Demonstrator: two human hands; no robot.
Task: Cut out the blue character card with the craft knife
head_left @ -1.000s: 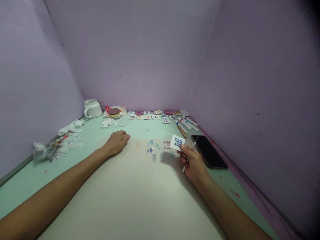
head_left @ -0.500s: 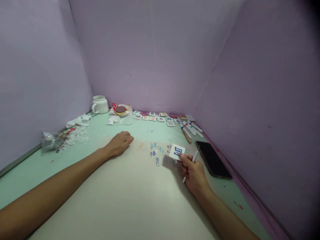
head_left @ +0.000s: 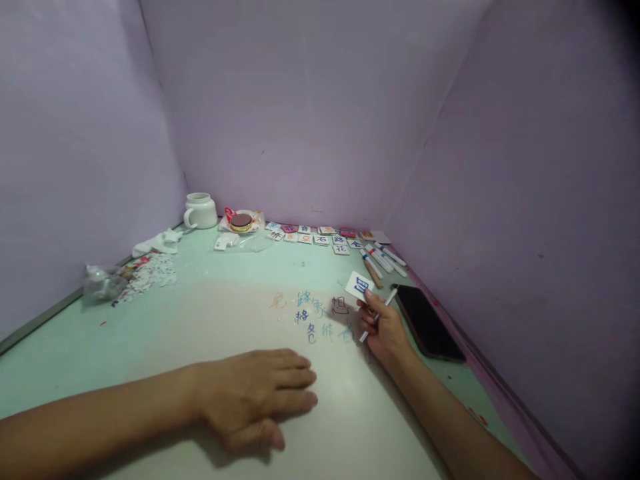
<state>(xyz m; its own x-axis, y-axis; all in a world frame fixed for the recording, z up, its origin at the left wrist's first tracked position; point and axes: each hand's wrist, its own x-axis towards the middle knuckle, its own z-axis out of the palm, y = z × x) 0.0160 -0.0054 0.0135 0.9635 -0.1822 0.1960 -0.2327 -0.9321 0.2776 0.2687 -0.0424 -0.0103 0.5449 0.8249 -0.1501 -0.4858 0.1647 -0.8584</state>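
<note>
My right hand (head_left: 384, 331) holds a small white card (head_left: 359, 285) with a blue character on it, pinched at its near edge, and a white pen (head_left: 379, 314) lies across the same fingers. Just left of that hand, coloured handwritten characters (head_left: 313, 312) mark the pale writing board (head_left: 210, 320). My left hand (head_left: 255, 395) lies flat, palm down, on the near part of the board, fingers pointing right and holding nothing.
A black phone (head_left: 427, 323) lies right of my right hand by the wall. Several markers (head_left: 383, 259) and rows of character tiles (head_left: 313, 236) sit at the back. A white mug (head_left: 201, 210), a wrapped round tin (head_left: 241, 221) and torn packaging (head_left: 129, 275) lie at the back left.
My left hand has slid back toward me, from beside the written characters to the near part of the board. My right hand has carried the card a little farther away and to the right.
</note>
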